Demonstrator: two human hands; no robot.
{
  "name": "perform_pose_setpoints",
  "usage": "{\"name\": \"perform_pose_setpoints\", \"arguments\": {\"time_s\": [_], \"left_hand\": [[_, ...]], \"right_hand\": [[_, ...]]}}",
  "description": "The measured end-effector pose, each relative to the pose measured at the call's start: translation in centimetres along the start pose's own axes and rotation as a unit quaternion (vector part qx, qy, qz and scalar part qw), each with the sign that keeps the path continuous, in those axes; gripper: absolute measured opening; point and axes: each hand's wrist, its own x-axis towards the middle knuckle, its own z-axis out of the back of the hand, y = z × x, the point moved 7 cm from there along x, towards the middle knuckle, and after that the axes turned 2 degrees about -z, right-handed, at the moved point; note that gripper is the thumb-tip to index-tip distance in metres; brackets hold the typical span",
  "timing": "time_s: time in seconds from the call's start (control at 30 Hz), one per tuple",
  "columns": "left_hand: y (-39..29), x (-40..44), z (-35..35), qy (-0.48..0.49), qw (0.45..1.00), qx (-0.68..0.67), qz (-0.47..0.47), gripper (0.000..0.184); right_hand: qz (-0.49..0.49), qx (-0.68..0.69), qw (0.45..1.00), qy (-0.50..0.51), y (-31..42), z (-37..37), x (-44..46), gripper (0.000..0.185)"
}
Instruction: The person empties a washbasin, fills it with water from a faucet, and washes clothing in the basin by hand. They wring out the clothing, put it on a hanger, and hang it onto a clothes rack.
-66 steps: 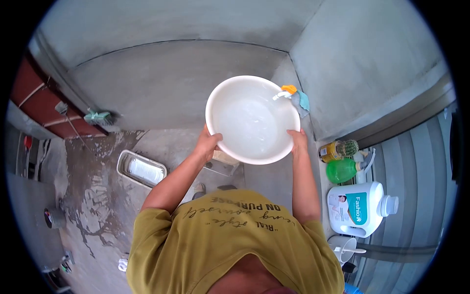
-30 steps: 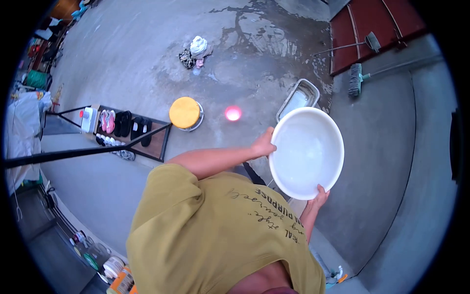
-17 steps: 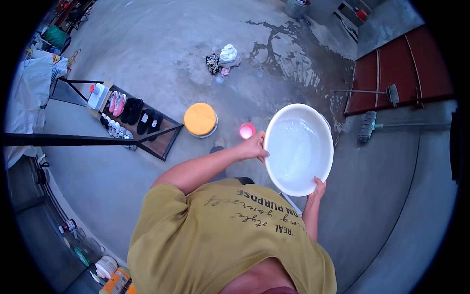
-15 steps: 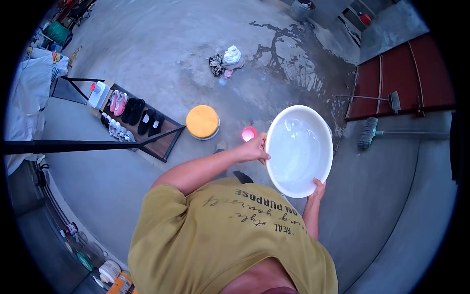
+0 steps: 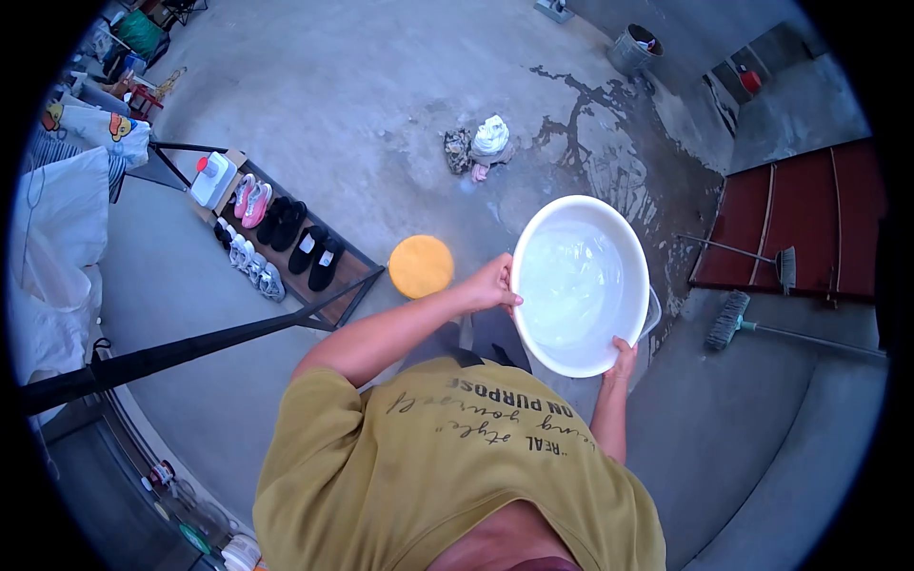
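Observation:
A white basin [image 5: 577, 202] of clear water is held up in front of my body, tilted a little. My left hand [image 5: 493, 284] grips its left rim, thumb over the edge. On the lower right rim my right hand [image 5: 621, 362] is closed in the same way, with its fingers partly hidden underneath. A thin grey wire handle [image 5: 654, 314] shows past the basin's right side; what it belongs to is hidden. To the left of my left hand stands a round thing with a yellow top [image 5: 421, 266].
A shoe rack [image 5: 350, 285] with several pairs stands left, crossed by a black bar [image 5: 190, 357]. Ahead on the concrete floor lies a pile of cloth [image 5: 490, 138], near wet streaks. Two brooms [image 5: 728, 320] lie right, by a red metal panel [image 5: 800, 219]. A bucket [image 5: 633, 49] stands farther off.
The basin stays in both hands while the view has shifted, so floor things appear farther right and mostly lower. A pink cup seen earlier beside the basin is now hidden. The wire handle shows more.

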Motion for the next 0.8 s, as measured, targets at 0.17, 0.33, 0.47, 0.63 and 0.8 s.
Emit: {"name": "perform_pose_setpoints", "arguments": {"time_s": [0.17,0.33,0.47,0.63,0.8], "left_hand": [[-2.8,3.4,3.7,-0.018,1.0,0.017,0.004,0.046],[-6.1,6.7,6.5,-0.077,0.997,0.02,0.004,0.047],[-8.9,9.4,8.4,-0.087,0.996,0.024,0.02,0.046],[-11.5,12.3,10.4,-0.095,0.995,0.038,-0.003,0.046],[-14.2,15.8,13.1,-0.081,0.996,0.037,-0.007,0.044]], "right_hand": [[0.003,-0.006,1.0,0.012,2.7,-6.0,3.8,0.055],[0.019,-0.009,0.999,0.036,4.7,-10.5,8.9,0.056],[0.017,0.0,0.999,0.051,6.2,-14.0,12.5,0.057],[0.022,-0.004,0.998,0.065,7.5,-16.2,16.4,0.059],[0.024,0.023,0.996,0.083,9.3,-20.7,16.7,0.061]]}}
